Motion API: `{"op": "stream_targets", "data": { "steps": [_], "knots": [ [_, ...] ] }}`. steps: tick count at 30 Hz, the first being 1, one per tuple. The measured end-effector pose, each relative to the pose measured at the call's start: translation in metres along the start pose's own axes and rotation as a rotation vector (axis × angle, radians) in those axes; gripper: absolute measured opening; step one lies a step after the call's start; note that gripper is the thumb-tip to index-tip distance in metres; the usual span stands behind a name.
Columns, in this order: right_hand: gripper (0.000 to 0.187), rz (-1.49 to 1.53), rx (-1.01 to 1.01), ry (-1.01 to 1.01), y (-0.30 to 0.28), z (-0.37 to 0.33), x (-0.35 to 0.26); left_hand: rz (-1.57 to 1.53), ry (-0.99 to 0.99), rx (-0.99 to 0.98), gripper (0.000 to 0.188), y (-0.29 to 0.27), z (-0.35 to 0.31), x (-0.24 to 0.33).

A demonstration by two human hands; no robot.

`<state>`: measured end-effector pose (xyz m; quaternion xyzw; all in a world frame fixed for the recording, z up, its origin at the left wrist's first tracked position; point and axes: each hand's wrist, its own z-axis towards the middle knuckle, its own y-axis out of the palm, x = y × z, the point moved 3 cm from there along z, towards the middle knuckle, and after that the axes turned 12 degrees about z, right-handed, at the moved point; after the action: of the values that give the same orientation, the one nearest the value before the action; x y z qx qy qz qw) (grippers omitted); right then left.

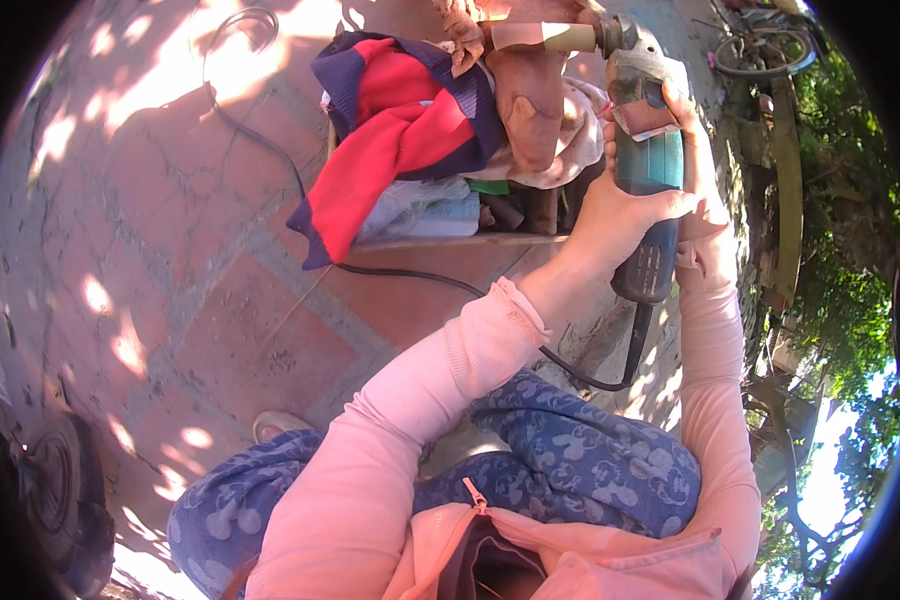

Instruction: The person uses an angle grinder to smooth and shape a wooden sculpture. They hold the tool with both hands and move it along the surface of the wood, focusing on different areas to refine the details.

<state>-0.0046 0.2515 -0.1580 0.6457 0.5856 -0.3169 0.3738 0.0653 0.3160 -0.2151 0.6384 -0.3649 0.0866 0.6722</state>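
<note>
Both my hands are closed round a teal and black angle grinder, held upright in view at the upper right. My left hand wraps its lower body from the left, thumb across the front. My right hand grips it from the right, fingers up beside the brownish patch near its head. A tan cylindrical drum sticks out leftward from the grinder's metal head. Beside and below the drum is a reddish-brown carved wooden piece; whether they touch I cannot tell. It rests on a red and navy cloth and a pale cloth.
Under the cloths stands a wooden box with a clear plastic bag inside. A black power cord loops across the red tiled floor. A wheel stands lower left; a bicycle wheel and plants are at the right.
</note>
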Motion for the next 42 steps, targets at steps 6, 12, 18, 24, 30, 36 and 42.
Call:
{"op": "stream_targets", "data": {
  "steps": [6, 12, 18, 24, 30, 36, 42],
  "knots": [
    [0.065, -0.01, 0.142, -0.037, 0.009, -0.007, 0.007, -0.005, 0.015, -0.021, 0.04, -0.008, -0.005, 0.001],
    [0.067, 0.013, 0.132, 0.131, -0.018, -0.03, 0.012, -0.107, -0.018, 0.031, 0.048, 0.021, -0.035, -0.013],
    [0.067, -0.049, 0.122, 0.186, -0.011, -0.05, 0.009, -0.199, -0.104, 0.049, 0.056, 0.039, -0.051, -0.015],
    [0.061, 0.021, 0.095, 0.008, 0.003, -0.013, 0.003, -0.128, -0.113, 0.035, 0.041, 0.008, -0.015, 0.0],
    [0.061, 0.053, 0.062, -0.022, 0.006, -0.005, 0.008, -0.083, -0.083, 0.014, 0.039, -0.004, -0.009, 0.009],
    [0.061, 0.053, 0.041, 0.116, -0.016, -0.024, 0.013, 0.072, -0.119, 0.107, 0.046, 0.012, -0.028, -0.004],
    [0.061, 0.036, 0.108, -0.017, -0.005, -0.01, 0.003, -0.015, -0.112, 0.039, 0.038, 0.003, -0.006, 0.003]
  ]
}}
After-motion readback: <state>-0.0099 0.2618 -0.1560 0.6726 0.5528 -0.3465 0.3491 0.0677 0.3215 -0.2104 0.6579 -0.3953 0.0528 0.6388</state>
